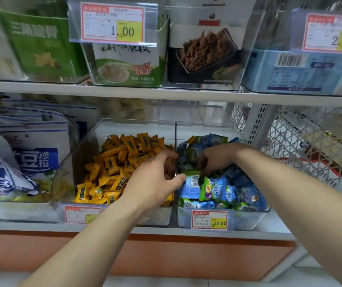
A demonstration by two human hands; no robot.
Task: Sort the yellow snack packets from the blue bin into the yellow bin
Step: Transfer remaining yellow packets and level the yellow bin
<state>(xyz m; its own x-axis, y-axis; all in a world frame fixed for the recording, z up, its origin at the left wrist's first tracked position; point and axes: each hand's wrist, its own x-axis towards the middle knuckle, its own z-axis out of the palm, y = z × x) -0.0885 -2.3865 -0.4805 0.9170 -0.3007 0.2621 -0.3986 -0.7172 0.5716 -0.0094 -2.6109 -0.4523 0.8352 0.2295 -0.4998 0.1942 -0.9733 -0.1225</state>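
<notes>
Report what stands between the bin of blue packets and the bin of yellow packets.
Only the two adjoining clear plastic walls, with open space above them. The left hand reaches over them; the right hand is among blue snack packets.

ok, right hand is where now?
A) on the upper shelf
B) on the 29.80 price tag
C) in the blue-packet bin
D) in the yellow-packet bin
C: the right hand is down in the blue bin, fingers among its blue packets, right of the clear divider; what it holds is hidden.
</notes>
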